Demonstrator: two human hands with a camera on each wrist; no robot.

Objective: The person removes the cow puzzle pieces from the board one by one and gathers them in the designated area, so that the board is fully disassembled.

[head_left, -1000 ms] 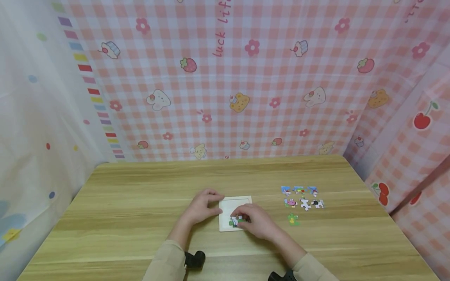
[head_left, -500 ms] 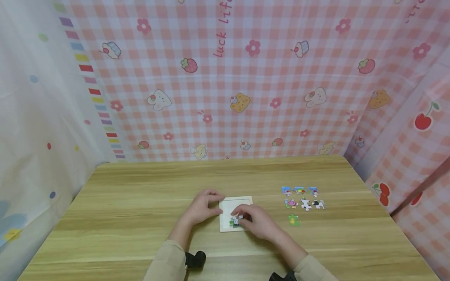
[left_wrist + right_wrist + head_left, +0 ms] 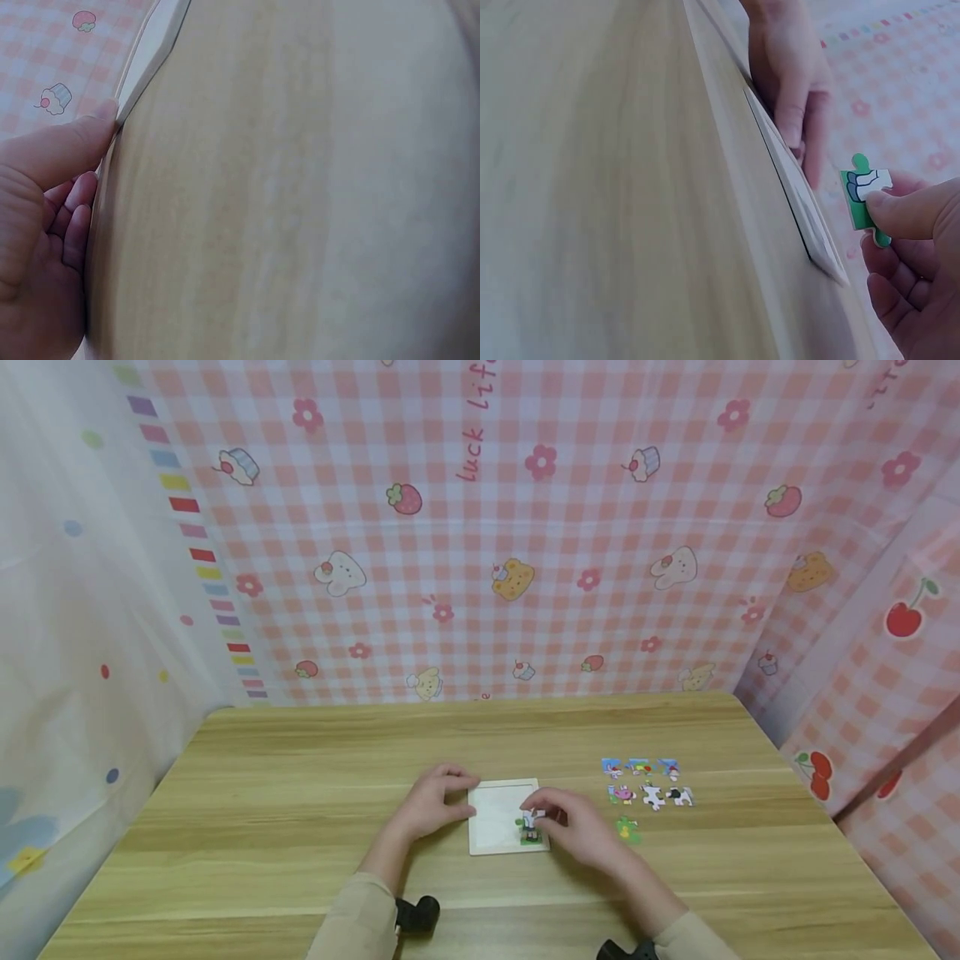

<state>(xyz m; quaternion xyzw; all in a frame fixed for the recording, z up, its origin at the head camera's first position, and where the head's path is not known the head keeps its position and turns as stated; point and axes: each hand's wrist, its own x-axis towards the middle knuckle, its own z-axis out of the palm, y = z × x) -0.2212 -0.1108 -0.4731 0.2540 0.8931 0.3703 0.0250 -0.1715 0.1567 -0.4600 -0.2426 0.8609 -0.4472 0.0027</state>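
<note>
In the head view, my right hand pinches a jigsaw puzzle piece over the right side of a pale puzzle tray. The right wrist view shows this piece between thumb and fingers: green, with a white and grey print and rounded knobs. It hangs apart from the tray there. My left hand rests at the tray's left edge, thumb and forefinger spread along it. Up close in the left wrist view, the thumb touches the tray rim, and the other fingers are loosely bent.
Several loose puzzle pieces lie in rows on the wooden table to the right of the tray, with a green-and-yellow one nearest my right forearm. A pink checked curtain hangs behind the table.
My right hand has moved to the right with the puzzle piece, from the tray's lower middle to its right side. The left hand has stayed at the tray's edge.
</note>
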